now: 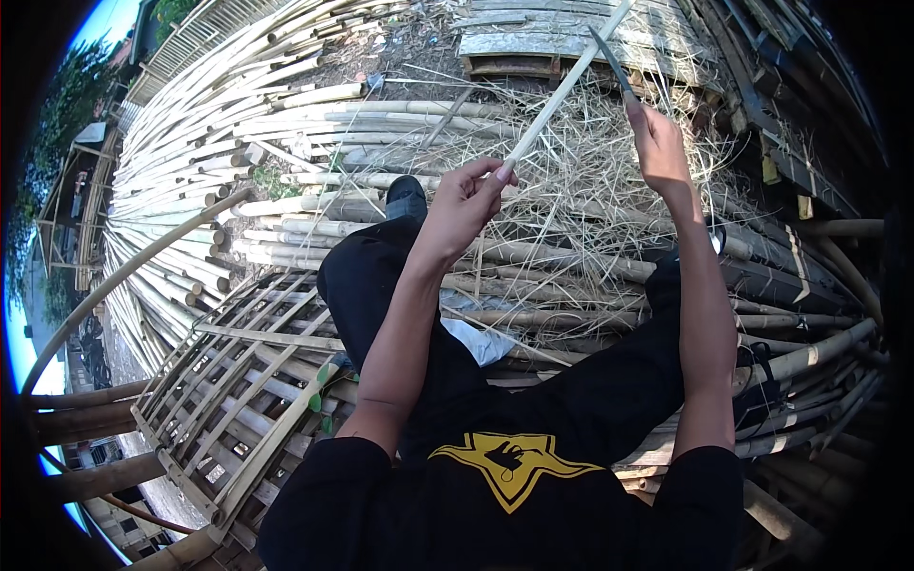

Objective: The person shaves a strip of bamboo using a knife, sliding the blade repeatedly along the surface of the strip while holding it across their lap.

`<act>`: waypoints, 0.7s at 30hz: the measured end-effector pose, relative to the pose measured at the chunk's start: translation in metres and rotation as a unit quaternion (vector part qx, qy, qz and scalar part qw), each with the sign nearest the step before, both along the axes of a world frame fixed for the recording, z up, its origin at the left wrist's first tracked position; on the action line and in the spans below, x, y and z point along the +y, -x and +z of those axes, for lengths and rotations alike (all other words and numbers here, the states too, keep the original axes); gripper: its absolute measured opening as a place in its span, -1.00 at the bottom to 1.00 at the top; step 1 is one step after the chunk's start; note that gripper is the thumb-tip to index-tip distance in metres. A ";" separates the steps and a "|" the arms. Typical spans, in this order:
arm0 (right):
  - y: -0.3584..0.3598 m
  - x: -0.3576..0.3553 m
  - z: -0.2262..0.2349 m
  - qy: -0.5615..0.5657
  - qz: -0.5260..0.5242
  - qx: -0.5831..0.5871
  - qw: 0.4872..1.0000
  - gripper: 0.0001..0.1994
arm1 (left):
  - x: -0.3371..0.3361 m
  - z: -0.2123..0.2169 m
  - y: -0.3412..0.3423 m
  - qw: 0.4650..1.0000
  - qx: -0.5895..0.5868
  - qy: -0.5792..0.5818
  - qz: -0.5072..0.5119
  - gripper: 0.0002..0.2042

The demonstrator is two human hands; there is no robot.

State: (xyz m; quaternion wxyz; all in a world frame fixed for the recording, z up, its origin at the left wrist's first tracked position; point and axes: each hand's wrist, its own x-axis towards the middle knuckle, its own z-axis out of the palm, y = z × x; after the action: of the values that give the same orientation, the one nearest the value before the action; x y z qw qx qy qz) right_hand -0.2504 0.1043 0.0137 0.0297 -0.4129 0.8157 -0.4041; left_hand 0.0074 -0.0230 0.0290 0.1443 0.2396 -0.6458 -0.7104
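Note:
My left hand [468,205] is closed around the near end of a long, pale bamboo strip [564,92], which slants up and away to the right past the top of the view. In my right hand [659,147] is the handle of a knife [614,62]. Its narrow, dark blade points up and to the left, with the tip close to the strip; whether they touch I cannot tell. Thin bamboo shavings [590,181] lie in a loose heap beneath both hands, between my spread legs.
Long bamboo poles [314,124] cover the ground ahead and to the left. A lattice bamboo panel [243,381] lies at my left. A low slatted platform [514,43] stands ahead, and stacked timber [776,124] rises at the right. A pale cloth or sheet [479,343] lies between my legs.

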 end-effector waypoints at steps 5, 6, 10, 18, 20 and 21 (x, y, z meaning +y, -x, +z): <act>-0.050 -0.006 -0.002 -0.097 0.116 -0.045 0.987 -0.42 | 0.004 -0.018 0.010 0.996 -0.003 0.081 0.035 -0.78; -0.056 -0.007 -0.002 -0.096 0.136 -0.046 0.985 -0.41 | 0.004 -0.020 0.011 0.995 -0.013 0.093 0.027 -0.78; -0.037 -0.012 -0.012 -0.089 0.108 -0.044 0.989 -0.40 | 0.008 -0.014 0.010 0.998 -0.021 0.050 0.015 -0.78; 0.009 -0.001 -0.010 0.005 0.009 -0.044 0.999 -0.40 | 0.006 -0.015 0.004 0.999 -0.019 0.030 0.002 -0.76; -0.023 -0.005 -0.004 -0.034 0.069 -0.035 0.996 -0.41 | 0.006 -0.016 0.004 1.000 -0.011 0.015 -0.002 -0.77; -0.033 -0.006 -0.002 -0.070 0.125 -0.026 0.989 -0.42 | 0.006 -0.015 0.005 1.000 -0.011 0.015 -0.003 -0.77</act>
State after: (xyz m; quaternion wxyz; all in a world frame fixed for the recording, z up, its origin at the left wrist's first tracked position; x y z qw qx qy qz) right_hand -0.2179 0.0986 0.0116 0.1304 -0.4981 0.7828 -0.3495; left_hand 0.0028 -0.0169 0.0140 0.1391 0.2433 -0.6587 -0.6983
